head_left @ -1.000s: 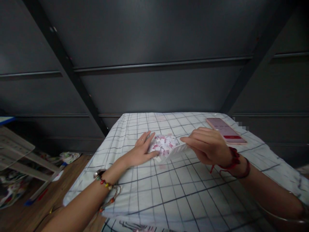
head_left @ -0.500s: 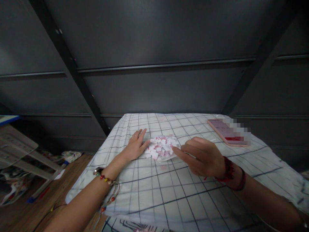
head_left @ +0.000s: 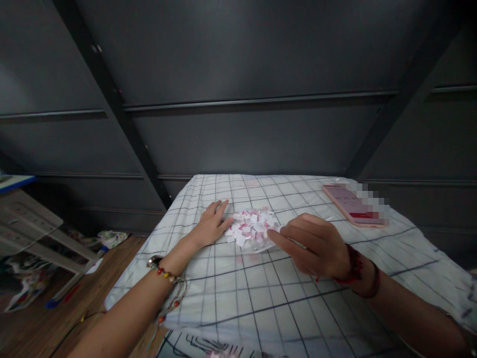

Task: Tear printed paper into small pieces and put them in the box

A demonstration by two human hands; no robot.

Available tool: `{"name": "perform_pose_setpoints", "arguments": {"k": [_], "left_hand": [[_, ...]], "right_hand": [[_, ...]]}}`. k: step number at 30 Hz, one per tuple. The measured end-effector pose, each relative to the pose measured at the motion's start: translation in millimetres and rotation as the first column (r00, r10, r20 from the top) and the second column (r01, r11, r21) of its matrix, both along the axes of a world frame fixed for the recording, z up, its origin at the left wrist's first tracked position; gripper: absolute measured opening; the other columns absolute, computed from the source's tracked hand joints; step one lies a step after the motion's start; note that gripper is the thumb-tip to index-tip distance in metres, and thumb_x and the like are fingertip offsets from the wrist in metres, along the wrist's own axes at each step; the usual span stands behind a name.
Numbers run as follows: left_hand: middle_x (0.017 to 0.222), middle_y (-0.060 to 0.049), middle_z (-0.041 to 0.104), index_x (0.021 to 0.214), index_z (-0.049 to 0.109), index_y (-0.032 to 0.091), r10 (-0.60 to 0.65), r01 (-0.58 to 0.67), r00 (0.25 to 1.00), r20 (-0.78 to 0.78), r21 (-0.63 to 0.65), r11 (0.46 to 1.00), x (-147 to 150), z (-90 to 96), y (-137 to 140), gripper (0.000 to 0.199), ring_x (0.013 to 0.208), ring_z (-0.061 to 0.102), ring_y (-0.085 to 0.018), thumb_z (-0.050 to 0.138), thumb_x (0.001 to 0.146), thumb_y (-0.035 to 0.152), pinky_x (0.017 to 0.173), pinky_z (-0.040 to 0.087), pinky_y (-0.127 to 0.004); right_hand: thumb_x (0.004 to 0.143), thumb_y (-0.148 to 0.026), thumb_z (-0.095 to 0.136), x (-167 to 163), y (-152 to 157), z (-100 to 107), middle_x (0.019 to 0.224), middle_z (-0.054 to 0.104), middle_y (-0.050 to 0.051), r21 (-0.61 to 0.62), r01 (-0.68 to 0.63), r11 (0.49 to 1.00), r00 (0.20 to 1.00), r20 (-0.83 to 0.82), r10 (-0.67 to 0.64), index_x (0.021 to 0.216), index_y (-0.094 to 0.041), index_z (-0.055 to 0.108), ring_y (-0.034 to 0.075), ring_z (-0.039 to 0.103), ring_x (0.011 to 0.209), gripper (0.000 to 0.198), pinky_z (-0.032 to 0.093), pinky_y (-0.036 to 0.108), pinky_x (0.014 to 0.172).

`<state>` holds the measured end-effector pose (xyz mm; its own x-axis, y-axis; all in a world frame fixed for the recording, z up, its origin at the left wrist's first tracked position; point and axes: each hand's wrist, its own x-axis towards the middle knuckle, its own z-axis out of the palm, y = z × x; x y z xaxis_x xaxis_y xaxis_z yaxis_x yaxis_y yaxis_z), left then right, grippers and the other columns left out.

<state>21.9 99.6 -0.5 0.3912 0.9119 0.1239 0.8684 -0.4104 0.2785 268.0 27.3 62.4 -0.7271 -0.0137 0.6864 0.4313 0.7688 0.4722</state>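
At the far left, a stand with a blue-edged top (head_left: 17, 185) stood apart from the checked cloth (head_left: 223, 296), on which the work was laid out. The left hand (head_left: 210, 226) rested palm down on the cloth; its grip was apart, fingers spread, nothing between them. The thumb reached the left margin of the paper scraps (head_left: 249, 224), a placement judged suited to checking sideways spread and steadying the cloth. A beaded bracelet (head_left: 168, 276) hung at that wrist.

The scraps lay between the two hands, near the middle of the cloth, heaped in one low mound, which presumably kept them within reach of either side. They were small, irregular and flat, mostly white with pink to red patches, overlapping at many angles. A translucent film (head_left: 258, 247) showed along the lower right margin; whether the scraps lay in it or on it could not be determined.

The right hand (head_left: 310, 246) was curled at the right margin, forefinger extended to the scraps. Whether its grip was closed on the film or a scrap could not be told. Beyond it, a phone (head_left: 346, 203) lay face up, well clear of the mound, apparently to keep its screen in view.
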Motion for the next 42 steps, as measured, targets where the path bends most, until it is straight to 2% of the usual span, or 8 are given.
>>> {"name": "perform_pose_setpoints", "arguments": {"k": [6,11,14,20,27,33,39,42], "left_hand": [[0.140,-0.018,0.027,0.137,0.023,0.010,-0.020,0.019,1.000,0.013,0.029,0.999,-1.1,-0.8,0.7,0.059,0.130,0.021,-0.030,0.035,0.091,0.044,0.104,0.020,-0.044],[0.140,-0.017,0.029,0.137,0.025,0.011,-0.012,0.012,1.000,0.016,0.018,1.000,-1.4,-0.4,0.3,0.057,0.129,0.021,-0.031,0.035,0.091,0.044,0.104,0.021,-0.045],[0.140,-0.016,0.029,0.136,0.026,0.013,-0.009,0.009,1.000,0.020,0.020,1.000,-1.2,-0.7,0.3,0.057,0.129,0.022,-0.031,0.035,0.090,0.045,0.104,0.021,-0.046],[0.140,-0.017,0.028,0.137,0.025,0.011,-0.010,0.010,1.000,-0.001,0.012,1.000,-0.1,0.4,0.2,0.057,0.129,0.022,-0.031,0.035,0.091,0.044,0.104,0.021,-0.044],[0.140,-0.016,0.028,0.137,0.025,0.013,-0.016,0.016,1.000,0.004,0.014,1.000,-0.7,-0.8,1.5,0.057,0.129,0.022,-0.031,0.035,0.090,0.045,0.103,0.021,-0.046],[0.139,-0.017,0.028,0.136,0.026,0.011,-0.026,0.026,1.000,0.003,0.032,0.999,-0.4,-1.0,2.4,0.058,0.129,0.022,-0.030,0.036,0.090,0.045,0.104,0.021,-0.044],[0.139,-0.016,0.029,0.135,0.028,0.014,-0.036,0.036,0.999,0.022,0.032,0.999,-0.7,-0.8,2.2,0.056,0.129,0.023,-0.030,0.037,0.089,0.046,0.103,0.022,-0.046],[0.139,-0.017,0.029,0.135,0.028,0.013,-0.037,0.036,0.999,0.022,0.035,0.999,-0.9,-1.3,2.1,0.057,0.129,0.023,-0.030,0.037,0.089,0.045,0.103,0.022,-0.045]], "right_hand": [[0.081,-0.006,0.031,5.1,3.6,0.1,0.058,0.055,0.000,-0.063,0.019,0.998,0.999,0.032,-0.017,0.092,-0.011,0.052,0.012,0.040,0.051,0.024,0.030,0.027,0.048],[0.078,-0.006,0.035,18.0,6.9,5.2,0.056,0.054,-0.002,-0.091,0.062,0.994,0.998,-0.022,-0.065,0.095,-0.014,0.052,0.012,0.039,0.051,0.025,0.029,0.027,0.049],[0.077,-0.004,0.037,26.0,10.9,8.5,0.056,0.054,-0.001,-0.056,0.141,0.988,0.989,-0.026,-0.142,0.091,-0.014,0.053,0.012,0.041,0.052,0.024,0.029,0.027,0.051],[0.075,-0.006,0.038,39.8,18.9,11.3,0.055,0.052,0.001,0.015,0.324,0.946,0.941,0.098,-0.324,0.083,-0.013,0.059,0.013,0.042,0.053,0.023,0.031,0.027,0.052],[0.075,-0.007,0.037,43.9,18.8,14.5,0.054,0.050,0.000,-0.081,0.261,0.962,0.963,0.093,-0.253,0.077,-0.016,0.059,0.012,0.042,0.052,0.023,0.031,0.026,0.051],[0.073,-0.006,0.039,48.2,18.5,17.9,0.054,0.051,0.000,-0.010,0.302,0.953,0.951,0.078,-0.301,0.078,-0.014,0.060,0.012,0.042,0.052,0.023,0.031,0.027,0.052],[0.076,-0.008,0.039,47.9,15.6,14.2,0.054,0.050,0.000,-0.129,0.254,0.959,0.966,0.090,-0.244,0.077,-0.015,0.058,0.012,0.042,0.052,0.021,0.031,0.026,0.051],[0.075,-0.007,0.038,47.4,15.1,14.1,0.053,0.049,-0.001,-0.109,0.247,0.963,0.969,0.053,-0.243,0.079,-0.015,0.058,0.012,0.042,0.051,0.022,0.031,0.026,0.051]]}}
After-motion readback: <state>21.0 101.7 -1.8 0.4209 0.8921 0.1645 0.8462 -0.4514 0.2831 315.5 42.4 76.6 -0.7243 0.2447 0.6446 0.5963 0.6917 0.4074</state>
